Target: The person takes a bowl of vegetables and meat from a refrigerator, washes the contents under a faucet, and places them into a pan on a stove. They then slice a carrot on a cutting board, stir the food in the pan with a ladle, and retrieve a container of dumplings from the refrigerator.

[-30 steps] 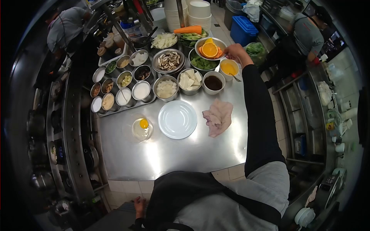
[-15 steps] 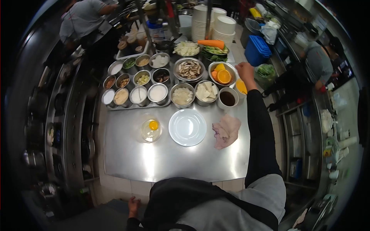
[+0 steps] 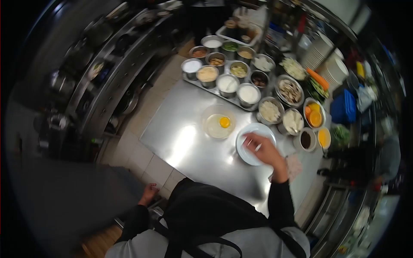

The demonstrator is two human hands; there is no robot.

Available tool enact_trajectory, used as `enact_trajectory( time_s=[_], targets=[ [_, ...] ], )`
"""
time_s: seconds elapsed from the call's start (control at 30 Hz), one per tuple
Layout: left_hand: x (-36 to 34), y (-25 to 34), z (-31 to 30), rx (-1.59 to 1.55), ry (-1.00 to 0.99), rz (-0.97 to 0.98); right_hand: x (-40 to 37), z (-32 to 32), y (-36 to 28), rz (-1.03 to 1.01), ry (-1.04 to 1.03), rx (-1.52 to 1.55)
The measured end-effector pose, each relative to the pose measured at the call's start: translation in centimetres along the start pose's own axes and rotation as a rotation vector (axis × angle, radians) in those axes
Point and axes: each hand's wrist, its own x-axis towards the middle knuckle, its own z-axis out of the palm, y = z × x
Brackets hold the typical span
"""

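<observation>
My right hand [image 3: 260, 148] is over the pale plate [image 3: 246, 155], its fingers curled together; a small white patch shows between them, too blurred to make out. Left of the plate sits a clear bowl [image 3: 213, 128] with a raw egg, its yolk [image 3: 225, 122] whole. A flat pink piece of raw meat [image 3: 294, 167] lies to the right, partly hidden by my right wrist. Low beside my body, away from the table, my left hand [image 3: 149, 193] hangs with loosely bent fingers apart and nothing visible in it.
Metal cups of ingredients stand on a tray [image 3: 241, 104] along the back. To the right are sliced mushrooms [image 3: 289, 90], an orange half [image 3: 315, 118], dark liquid [image 3: 306, 139] and a yellow cup [image 3: 324, 138]. A person [image 3: 389, 155] stands at far right.
My right hand has moved from beside the orange bowl to above the plate. The camera view has rotated, so the table appears slanted. My left hand remains low by my body.
</observation>
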Motion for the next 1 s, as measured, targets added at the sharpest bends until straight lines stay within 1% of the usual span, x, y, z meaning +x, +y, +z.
enact_trajectory(
  time_s=[0.03,0.1,0.17,0.23,0.27,0.3,0.37,0.43,0.5,0.57,0.63,0.67,0.7,0.77,0.8,0.83,0.87,0.9,0.93,0.97,1.0],
  targets=[
    [-0.3,-1.3,0.0,-0.088,-0.022,0.060,-0.5,2.9,-0.8,0.021,-0.174,0.081],
    [0.0,-3.4,-0.8,0.262,0.064,0.108,-0.5,8.2,-2.6,0.058,-0.385,0.026],
    [-2.8,-1.3,0.3,0.452,0.188,0.168,-0.2,12.9,-2.5,0.017,-0.444,-0.016],
    [-2.8,-3.7,1.3,0.303,0.211,0.036,0.0,15.7,-1.8,-0.070,-0.493,-0.087],
    [-3.6,-3.9,2.0,0.261,0.240,-0.004,0.4,16.5,-2.2,-0.143,-0.559,-0.104],
    [-4.3,-4.0,2.6,0.222,0.254,-0.041,0.7,16.9,-2.9,-0.149,-0.570,-0.130],
    [-4.4,-7.0,3.4,0.330,0.318,0.096,1.7,17.6,-3.8,-0.188,-0.591,-0.166],
    [-5.3,-7.6,3.4,0.344,0.386,0.159,3.2,19.1,-6.0,-0.148,-0.613,-0.212],
    [-4.5,-9.4,3.4,0.372,0.362,0.101,5.0,21.0,-6.9,-0.206,-0.634,-0.312],
    [-3.6,-10.8,2.5,0.382,0.256,-0.056,6.9,24.0,-8.5,-0.258,-0.712,-0.366],
    [-4.6,-10.9,3.0,0.326,0.301,-0.048,8.7,26.6,-10.1,-0.315,-0.742,-0.404],
    [-5.0,-11.3,3.1,0.192,0.327,-0.104,9.0,28.2,-11.9,-0.357,-0.790,-0.392],
    [-5.6,-11.9,3.4,0.156,0.376,-0.092,9.2,29.8,-13.5,-0.384,-0.842,-0.350],
    [-8.5,-12.7,4.4,-0.059,0.544,-0.097,10.5,33.3,-14.6,-0.471,-0.972,-0.296],
    [-9.5,-13.9,5.3,-0.107,0.585,-0.122,10.7,35.3,-15.1,-0.497,-1.017,-0.243],
    [-9.9,-16.1,6.4,-0.110,0.756,-0.072,11.6,37.6,-14.6,-0.530,-1.072,-0.251],
    [-10.4,-17.5,8.0,-0.104,0.921,-0.027,12.7,39.9,-13.7,-0.659,-1.058,-0.244],
    [-12.2,-18.3,9.4,-0.134,0.969,-0.078,13.3,41.1,-12.9,-0.779,-1.037,-0.230],
    [-13.3,-19.9,11.3,-0.132,1.036,-0.108,12.1,42.0,-14.7,-0.767,-1.021,-0.192],
    [-14.4,-21.9,13.6,-0.124,1.101,-0.140,11.7,43.2,-15.3,-0.777,-1.064,-0.194],
    [-16.0,-23.6,15.9,-0.126,1.025,-0.259,11.6,44.5,-15.5,-0.811,-1.036,-0.195]
  ],
)
